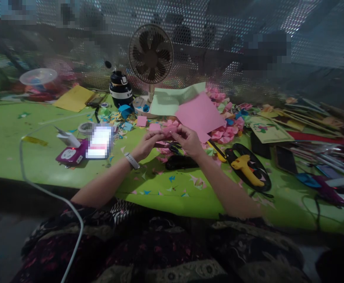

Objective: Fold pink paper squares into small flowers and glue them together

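A small pink paper piece point(169, 130) is pinched between my two hands above the green table. My left hand point(148, 142), with a pale watch on its wrist, grips its left side with the fingertips. On the other side, my right hand point(189, 141) presses thumb and finger together on it. Beneath the hands lie dark-handled scissors point(174, 147), partly hidden, and a black stapler-like tool point(182, 162). Small pink paper squares point(142, 121) lie just beyond my left hand. A large pink sheet point(200, 114) lies behind my right hand.
A fan point(151, 54) and a dark bottle point(121, 89) stand at the back. Left are a lit phone point(100, 142) and a purple power strip point(72, 152) with a cable. Right lies a yellow glue gun point(247, 169). Pink folded paper flowers point(226, 131) are heaped behind; paper scraps litter the table.
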Demonstrator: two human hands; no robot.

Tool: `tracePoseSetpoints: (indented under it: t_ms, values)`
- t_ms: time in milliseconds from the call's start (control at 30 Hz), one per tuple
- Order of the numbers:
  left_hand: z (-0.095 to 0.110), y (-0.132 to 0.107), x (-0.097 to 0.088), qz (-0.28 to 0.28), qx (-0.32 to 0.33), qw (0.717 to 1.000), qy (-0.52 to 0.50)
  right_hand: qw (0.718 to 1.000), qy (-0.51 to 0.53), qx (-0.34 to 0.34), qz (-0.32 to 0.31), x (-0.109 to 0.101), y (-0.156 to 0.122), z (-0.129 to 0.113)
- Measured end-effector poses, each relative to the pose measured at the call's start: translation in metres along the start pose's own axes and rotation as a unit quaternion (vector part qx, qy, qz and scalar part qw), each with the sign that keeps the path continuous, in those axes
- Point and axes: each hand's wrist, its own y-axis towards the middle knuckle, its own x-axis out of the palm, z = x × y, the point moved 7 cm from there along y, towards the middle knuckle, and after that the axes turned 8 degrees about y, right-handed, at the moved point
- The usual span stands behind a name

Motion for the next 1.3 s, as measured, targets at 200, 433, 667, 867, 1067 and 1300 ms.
tracePoseSetpoints:
  t_ms: [200, 433, 667, 867, 1067, 1300]
  values:
    - [0.005, -0.003, 0.006, -0.018, 0.027, 0.998, 0.058, 1.000, -0.008, 0.010, -0.016, 0.001, -0.001, -0.004]
    - [0.005, -0.001, 0.010, -0.045, 0.053, 0.993, 0.096, 0.999, -0.046, 0.001, -0.015, 0.000, -0.002, -0.008]
    - [0.002, 0.000, 0.010, -0.052, 0.059, 0.991, 0.108, 0.999, -0.037, 0.006, -0.015, 0.001, -0.002, -0.007]
    - [0.002, 0.001, 0.010, -0.052, 0.059, 0.991, 0.110, 0.999, -0.036, 0.009, -0.010, 0.002, -0.002, -0.008]
    - [0.002, 0.000, 0.010, -0.045, 0.052, 0.992, 0.108, 0.999, -0.036, 0.009, -0.015, 0.001, -0.002, -0.005]
    - [0.001, -0.001, 0.007, -0.028, 0.050, 0.993, 0.100, 0.999, -0.042, 0.010, -0.018, 0.002, -0.002, -0.004]
